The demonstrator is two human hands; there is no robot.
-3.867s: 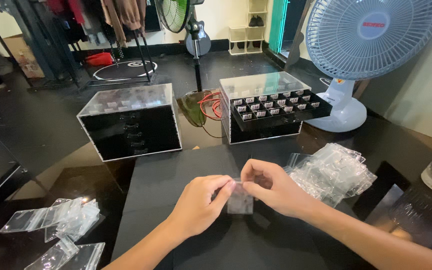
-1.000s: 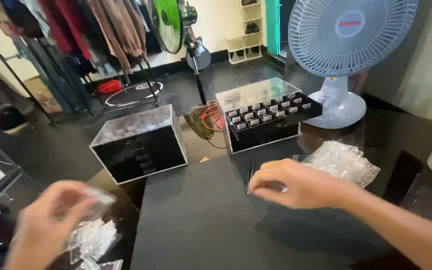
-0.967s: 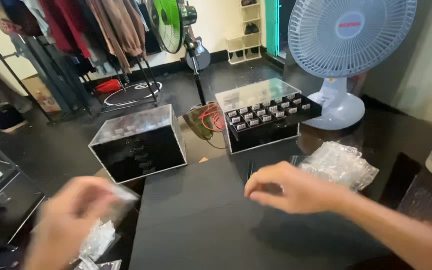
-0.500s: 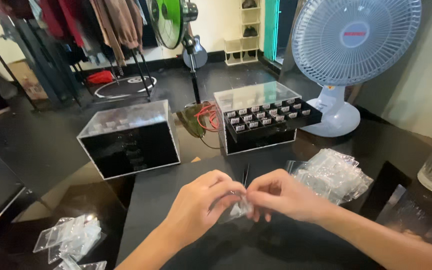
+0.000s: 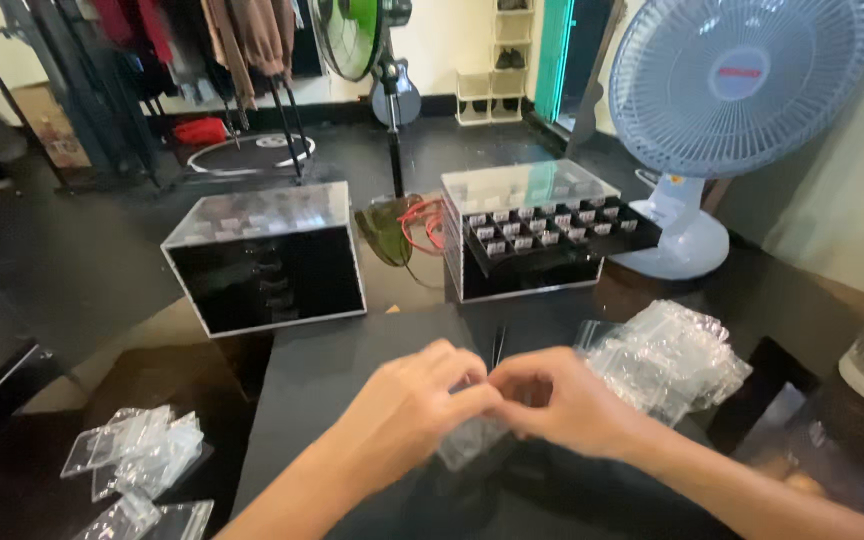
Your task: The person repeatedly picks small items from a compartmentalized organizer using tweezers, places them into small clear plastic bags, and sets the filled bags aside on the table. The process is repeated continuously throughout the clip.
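Our left hand (image 5: 407,405) and right hand (image 5: 562,400) pinch small clear bag (image 5: 467,445) together, low over table (image 5: 332,370). Finished bags (image 5: 137,460) few at left; big unfilled heap (image 5: 667,355) right. Open compartment box (image 5: 542,240) beyond. Much left, we judge.

Dark table (image 5: 352,390) with two acrylic boxes (image 5: 264,258), a white fan (image 5: 697,130) and heaped clear bags (image 5: 667,355).

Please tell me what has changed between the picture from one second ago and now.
The left hand came back from the left side to the middle, meeting the right hand; both now pinch a small clear plastic bag. The two black drawer boxes, white fan and bag pile stayed.
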